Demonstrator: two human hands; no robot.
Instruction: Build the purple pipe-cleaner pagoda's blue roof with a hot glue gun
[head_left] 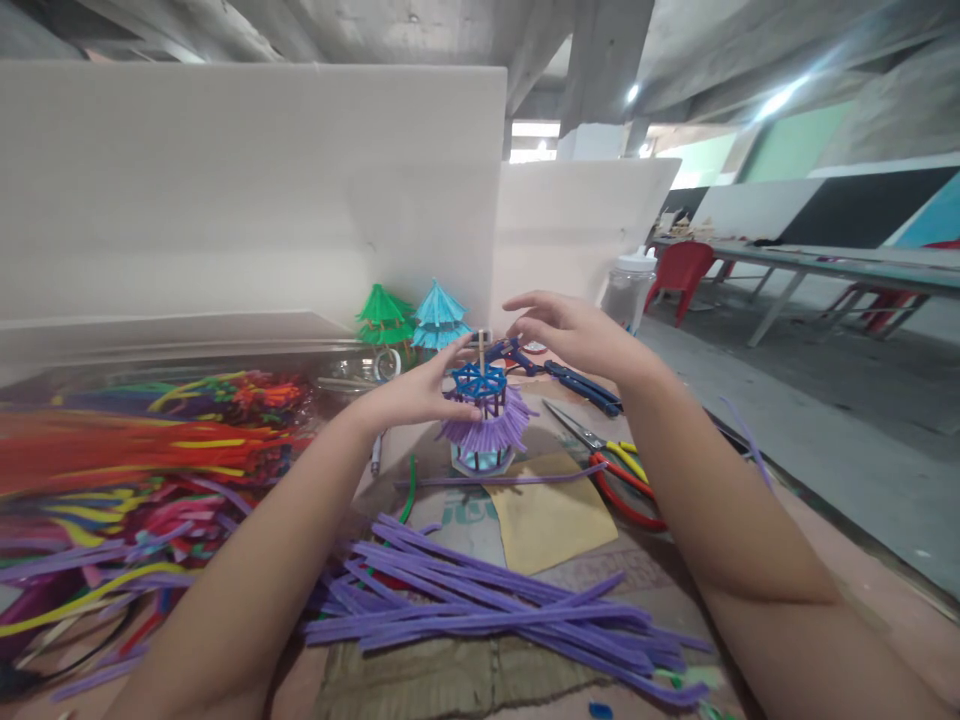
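Note:
A small tiered pagoda model (487, 425) stands upright on the table, with a purple fringed roof, a blue spoked ring on top and a thin wooden stick (481, 355) rising from its middle. My left hand (420, 395) grips its upper left side, thumb in front, the other fingers partly hidden behind. Stretched out and apart, the fingers of my right hand (562, 330) hover to the right of the stick, holding nothing. Just below them lies a dark blue glue gun (514, 355). Many purple pipe cleaners (480, 600) lie in a loose pile before the model.
Scissors with red and yellow handles (619, 465) and a blue-handled tool (583, 387) lie right of the model. Green (384, 315) and light blue (439, 312) roofed models stand behind. Colourful pipe cleaner bundles (150, 450) fill the left. A clear jar (630, 290) stands back right.

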